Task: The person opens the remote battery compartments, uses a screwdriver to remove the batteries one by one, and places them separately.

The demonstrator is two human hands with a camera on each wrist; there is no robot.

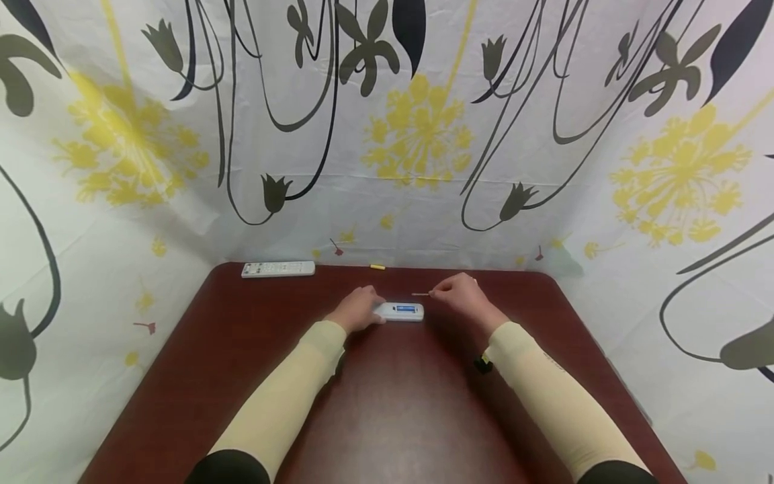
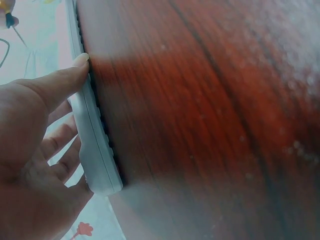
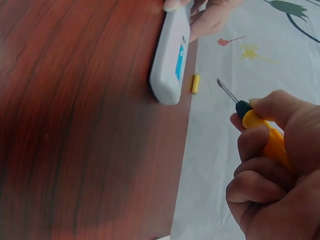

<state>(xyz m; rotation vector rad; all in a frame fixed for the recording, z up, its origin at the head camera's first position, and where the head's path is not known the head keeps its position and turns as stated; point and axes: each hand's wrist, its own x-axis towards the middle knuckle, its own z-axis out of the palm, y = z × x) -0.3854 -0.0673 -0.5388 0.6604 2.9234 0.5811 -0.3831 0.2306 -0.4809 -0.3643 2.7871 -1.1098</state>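
A white remote control (image 1: 400, 312) lies button side down on the dark red table, a blue battery or label showing in a recess on its upturned back. My left hand (image 1: 358, 308) grips one end of it, thumb on the near long edge and fingers along the far one, as the left wrist view of the remote (image 2: 95, 130) shows. In my right hand (image 1: 462, 296) is a screwdriver (image 3: 272, 137) with a yellow handle and dark green collar, curled fingers round the handle. Its metal shaft (image 1: 420, 294) points left, near the remote's free end and apart from it.
Another white remote (image 1: 278, 269), buttons up, lies at the table's back left edge. A small yellow stick-like piece (image 1: 377, 267) sits at the back edge near the middle. Floral-patterned cloth (image 1: 423, 222) rises behind and on both sides of the table (image 1: 363, 417).
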